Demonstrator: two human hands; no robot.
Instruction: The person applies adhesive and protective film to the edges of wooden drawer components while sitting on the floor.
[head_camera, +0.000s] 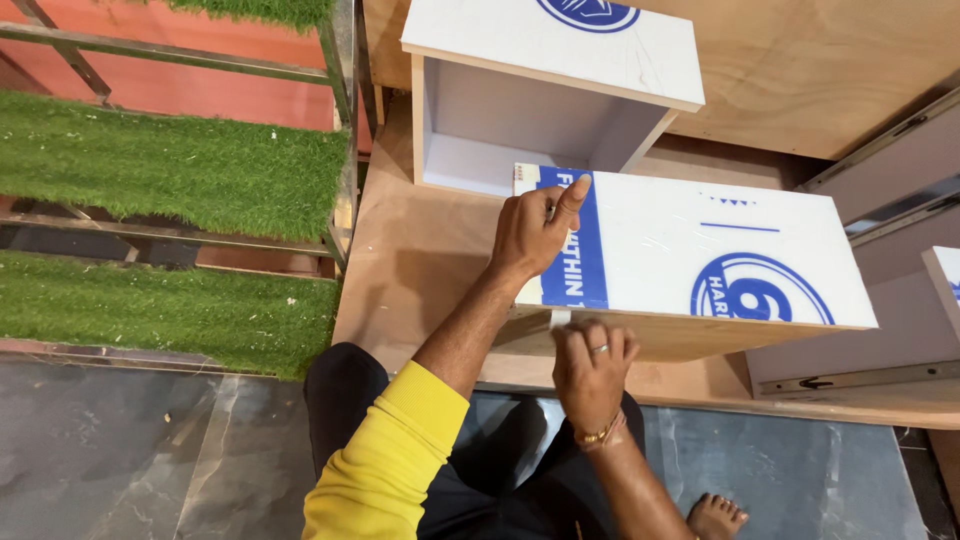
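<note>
Fingers (572, 197) of the left hand (530, 232) press together on the white, film-covered top of the nearer box (690, 260), the forefinger stretched along the blue band near its left end, flat against the surface and gripping nothing. Lower down, the right hand (592, 365) has its fingertips pinched shut on a small pale strip (560, 318) — tape or edge banding, I cannot tell which — at the box's front edge, where the plain wood face shows. A ring sits on one finger and a gold bracelet on that wrist.

That box lies on its side on a plywood floor panel (420, 260), just in front of the person, who crouches in dark trousers with a yellow sleeve (385, 460) on the left arm. Behind it, nearly touching its back corner, stands a second open box (540, 90) — white top, pale grey inside. To the right lie grey panels with metal drawer runners (850, 378). To the left, steps covered in green artificial turf (170, 170) rise inside a metal frame. Grey stone tiles (130, 450) lie below, and a bare foot (715, 517) shows at the bottom edge.
</note>
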